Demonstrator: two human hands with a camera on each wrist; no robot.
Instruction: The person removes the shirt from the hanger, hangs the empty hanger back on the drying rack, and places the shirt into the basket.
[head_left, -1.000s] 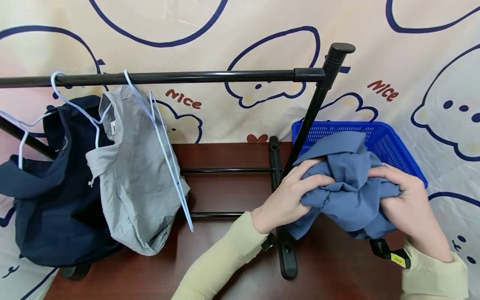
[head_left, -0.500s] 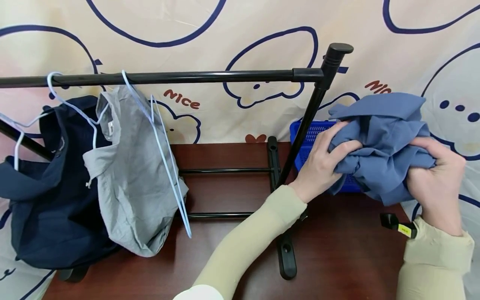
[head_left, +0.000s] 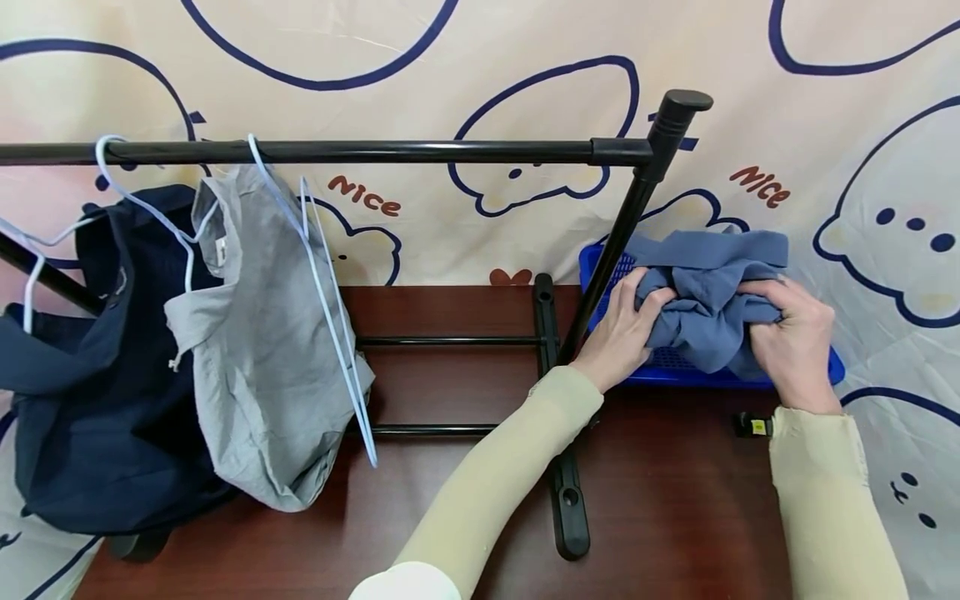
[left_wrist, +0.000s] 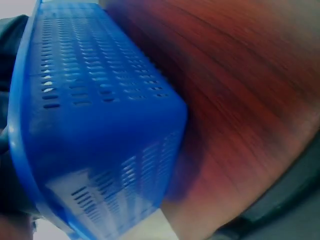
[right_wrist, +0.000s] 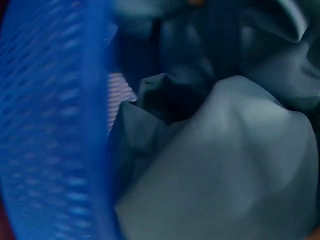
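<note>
A bunched blue-grey garment [head_left: 705, 292] is held between both hands in the head view, low over the blue basket [head_left: 836, 368]. My left hand [head_left: 626, 329] grips its left side, thumb on top. On the opposite side my right hand [head_left: 797, 337] grips the cloth. Folds of the garment [right_wrist: 235, 165] fill much of the right wrist view, beside the blurred basket wall [right_wrist: 45, 125]. The left wrist view shows the basket's perforated outside [left_wrist: 100, 115], with the left hand mostly out of sight. The garment's kind is hidden by its folds.
A black clothes rack [head_left: 420, 152] stands on the reddish-brown table [head_left: 675, 500], its post just left of the basket. From its rail hang a navy garment [head_left: 120, 433], a grey garment [head_left: 262, 375] and light-blue hangers [head_left: 370, 450]. A printed curtain [head_left: 540, 100] is behind.
Both hands carried the garment from in front of the basket up and to the right, then back left and down over the basket. The hanging clothes stayed in place.
</note>
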